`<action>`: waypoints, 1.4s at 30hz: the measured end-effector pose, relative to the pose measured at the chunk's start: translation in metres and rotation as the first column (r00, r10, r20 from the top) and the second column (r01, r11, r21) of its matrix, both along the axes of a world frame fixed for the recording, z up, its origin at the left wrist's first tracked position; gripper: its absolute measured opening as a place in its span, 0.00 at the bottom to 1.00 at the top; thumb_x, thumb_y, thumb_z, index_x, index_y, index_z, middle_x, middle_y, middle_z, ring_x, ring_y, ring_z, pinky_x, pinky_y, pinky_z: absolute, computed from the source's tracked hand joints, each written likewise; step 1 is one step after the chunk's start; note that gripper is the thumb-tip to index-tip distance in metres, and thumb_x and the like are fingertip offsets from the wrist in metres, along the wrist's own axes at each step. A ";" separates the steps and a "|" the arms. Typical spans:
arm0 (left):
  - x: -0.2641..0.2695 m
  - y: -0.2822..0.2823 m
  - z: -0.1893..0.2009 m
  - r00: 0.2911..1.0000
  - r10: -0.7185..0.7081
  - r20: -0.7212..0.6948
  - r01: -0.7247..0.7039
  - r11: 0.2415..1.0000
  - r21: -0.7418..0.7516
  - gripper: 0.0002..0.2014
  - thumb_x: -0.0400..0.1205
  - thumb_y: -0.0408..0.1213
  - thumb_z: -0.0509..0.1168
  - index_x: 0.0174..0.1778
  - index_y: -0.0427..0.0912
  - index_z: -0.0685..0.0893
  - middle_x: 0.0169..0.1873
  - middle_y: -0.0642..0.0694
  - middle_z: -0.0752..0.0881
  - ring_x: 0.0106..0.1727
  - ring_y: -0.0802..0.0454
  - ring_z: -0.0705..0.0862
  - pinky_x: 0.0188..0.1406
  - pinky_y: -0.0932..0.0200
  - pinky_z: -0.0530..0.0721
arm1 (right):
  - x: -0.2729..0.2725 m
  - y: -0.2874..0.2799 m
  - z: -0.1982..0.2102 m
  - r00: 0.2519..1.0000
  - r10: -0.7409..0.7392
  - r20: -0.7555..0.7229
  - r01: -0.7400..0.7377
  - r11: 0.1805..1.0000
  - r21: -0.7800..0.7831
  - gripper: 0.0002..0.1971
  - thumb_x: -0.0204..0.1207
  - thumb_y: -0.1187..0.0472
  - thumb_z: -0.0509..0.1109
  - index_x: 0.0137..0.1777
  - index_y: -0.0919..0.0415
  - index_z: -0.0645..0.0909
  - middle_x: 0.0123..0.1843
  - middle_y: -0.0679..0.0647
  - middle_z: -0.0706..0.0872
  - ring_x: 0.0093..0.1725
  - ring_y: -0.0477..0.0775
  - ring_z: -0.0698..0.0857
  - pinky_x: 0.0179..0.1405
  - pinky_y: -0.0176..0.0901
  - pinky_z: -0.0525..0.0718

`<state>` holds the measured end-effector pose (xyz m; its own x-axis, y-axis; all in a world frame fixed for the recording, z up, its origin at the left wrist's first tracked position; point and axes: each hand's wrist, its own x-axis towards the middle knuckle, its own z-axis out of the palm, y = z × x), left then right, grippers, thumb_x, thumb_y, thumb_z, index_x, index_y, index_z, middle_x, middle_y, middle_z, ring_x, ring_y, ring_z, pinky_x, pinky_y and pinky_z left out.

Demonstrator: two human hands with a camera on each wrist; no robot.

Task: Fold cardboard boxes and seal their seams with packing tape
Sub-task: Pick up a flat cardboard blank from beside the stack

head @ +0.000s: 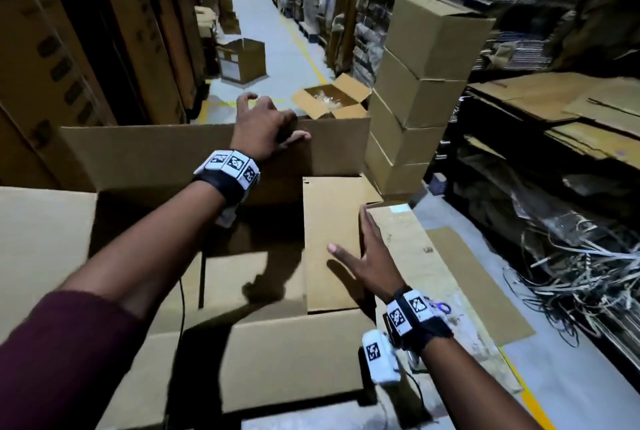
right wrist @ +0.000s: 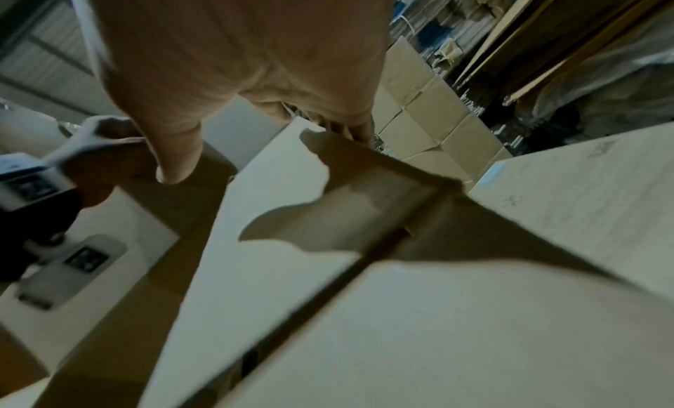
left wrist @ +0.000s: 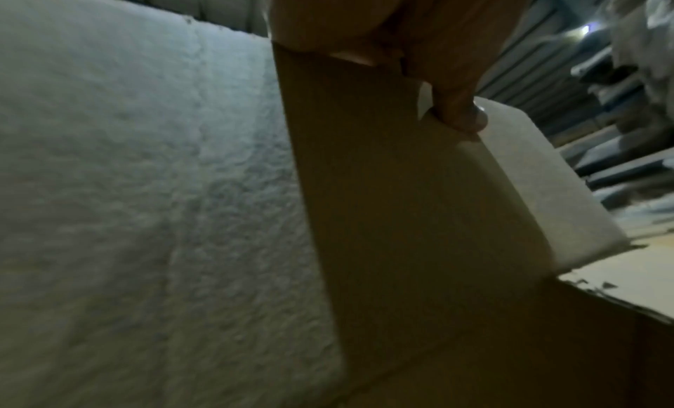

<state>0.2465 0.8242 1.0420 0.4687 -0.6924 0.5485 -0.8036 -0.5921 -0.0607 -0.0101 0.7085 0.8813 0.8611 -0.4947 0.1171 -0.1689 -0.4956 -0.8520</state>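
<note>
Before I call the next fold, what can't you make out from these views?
- Left hand fingertips: head view, hidden behind the far flap it grips.
- Box floor: head view, in deep shadow under the left arm.
- Packing tape: none visible in any view.
- Right hand contact with the side flap: right wrist view blurred; fingers straight on its edge.
- Left wrist view: blurred cardboard fills it.

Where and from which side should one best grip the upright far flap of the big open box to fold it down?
Probably its free top edge, reached from above: the far flap stands upright, and the left hand already hooks over that edge.
</note>
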 end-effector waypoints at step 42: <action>-0.067 0.250 -0.133 0.721 0.121 -0.682 -0.079 0.993 0.093 0.42 0.75 0.82 0.44 0.65 0.57 0.86 0.60 0.55 0.90 0.60 0.53 0.86 0.67 0.45 0.79 | 0.049 0.115 0.038 0.747 0.334 -0.574 -0.656 0.233 -0.718 0.22 0.79 0.61 0.67 0.73 0.60 0.74 0.68 0.60 0.84 0.66 0.67 0.83 0.47 0.52 0.79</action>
